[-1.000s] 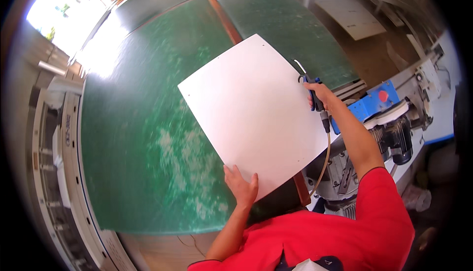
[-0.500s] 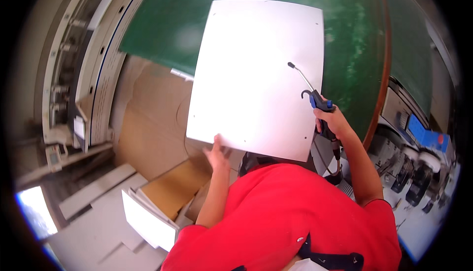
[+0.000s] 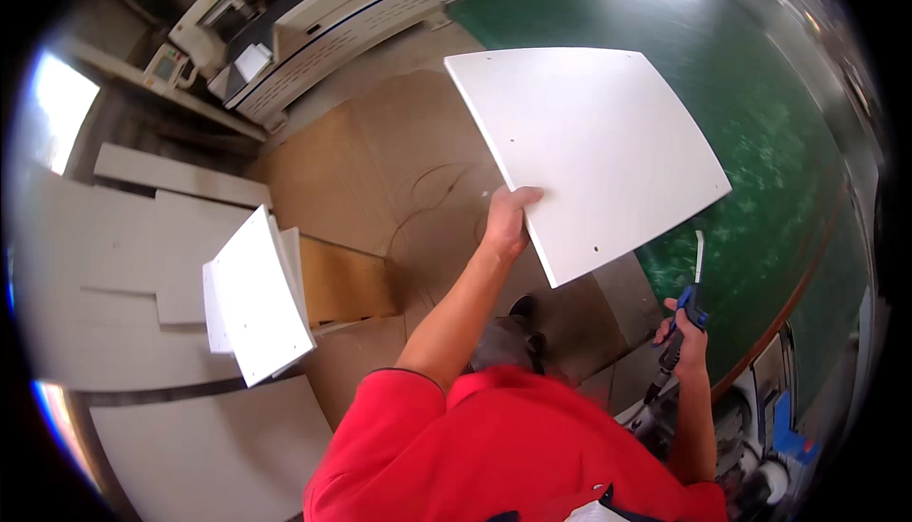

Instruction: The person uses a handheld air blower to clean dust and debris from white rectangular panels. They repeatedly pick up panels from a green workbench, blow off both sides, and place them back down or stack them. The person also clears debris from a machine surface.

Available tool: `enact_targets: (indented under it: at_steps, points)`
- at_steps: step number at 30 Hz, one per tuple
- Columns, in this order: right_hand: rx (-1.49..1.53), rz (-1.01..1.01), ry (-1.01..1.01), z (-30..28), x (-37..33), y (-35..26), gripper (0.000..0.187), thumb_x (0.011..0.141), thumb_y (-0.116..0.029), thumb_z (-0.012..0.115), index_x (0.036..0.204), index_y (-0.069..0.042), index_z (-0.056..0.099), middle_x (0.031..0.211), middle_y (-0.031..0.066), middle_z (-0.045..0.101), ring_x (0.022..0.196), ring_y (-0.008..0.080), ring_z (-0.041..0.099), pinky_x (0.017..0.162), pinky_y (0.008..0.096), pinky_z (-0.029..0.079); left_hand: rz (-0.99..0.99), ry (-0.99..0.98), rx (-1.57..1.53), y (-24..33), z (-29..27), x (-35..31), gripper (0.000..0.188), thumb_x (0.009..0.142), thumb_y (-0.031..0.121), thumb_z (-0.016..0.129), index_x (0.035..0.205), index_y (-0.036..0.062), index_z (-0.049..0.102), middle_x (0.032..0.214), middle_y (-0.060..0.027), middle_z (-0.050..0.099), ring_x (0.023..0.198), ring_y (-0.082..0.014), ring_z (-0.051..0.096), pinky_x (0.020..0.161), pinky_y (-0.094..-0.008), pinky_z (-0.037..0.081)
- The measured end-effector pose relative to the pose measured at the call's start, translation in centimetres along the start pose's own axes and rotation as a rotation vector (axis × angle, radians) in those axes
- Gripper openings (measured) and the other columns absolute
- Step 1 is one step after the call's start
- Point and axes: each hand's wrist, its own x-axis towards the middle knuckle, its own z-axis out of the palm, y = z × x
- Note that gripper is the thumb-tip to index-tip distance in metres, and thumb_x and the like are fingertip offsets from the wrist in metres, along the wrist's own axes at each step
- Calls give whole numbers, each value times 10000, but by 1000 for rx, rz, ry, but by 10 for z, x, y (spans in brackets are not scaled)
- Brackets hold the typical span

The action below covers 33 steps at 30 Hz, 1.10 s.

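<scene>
My left hand [image 3: 508, 223] grips a white panel [image 3: 594, 142] by its near left edge, the thumb on top and the other fingers hidden beneath. Small holes show near the panel's edges. Its far right part is over the green tabletop [image 3: 760, 132], while the near left part sticks out past the table edge. In my right hand [image 3: 686, 337] is an air blow gun [image 3: 692, 308], black and blue with a thin metal nozzle. A hose runs down from its handle. The gun is just off the panel's near right corner, its nozzle pointing away from me.
Several white panels [image 3: 255, 299] lie stacked at the left, beside larger pale boards [image 3: 190, 427]. Brown cardboard [image 3: 332, 161] covers the floor, with a thin cord [image 3: 427, 194] on it. A long machine [image 3: 351, 33] stands at the far left. A blue box [image 3: 788, 432] and equipment are at the lower right.
My view has turned left. My left hand has taken hold of the panel's edge, and the panel has turned. The blow gun has moved from above the panel to beside its near right corner.
</scene>
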Motion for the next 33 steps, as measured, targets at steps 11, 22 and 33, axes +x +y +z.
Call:
enact_targets:
  at_steps: [11,22,33]
  points:
    - [272,-107,-116,236,23,65,331,831,21,642,1156,49,585,1112,109,623,953,245,630,851,368,523,409,429,89,91,-75,-273,332,753,43,587,1065,-71,588,925,-131,651,792,-217,656,752,-343,543]
    - [-194,-145,-744,533,10,211,224,726,-41,710,891,-36,558,820,1,525,715,133,497,659,304,417,830,826,-136,63,-245,-432,683,727,147,716,1323,-23,428,1186,-129,574,1100,-281,580,962,-396,480]
    - [-817,-521,-626,676,17,308,230,791,-156,664,951,-8,593,740,43,575,677,159,539,678,327,462,161,986,-7,103,-407,-455,434,883,259,668,1095,-111,589,893,-190,678,694,-272,692,638,-369,570]
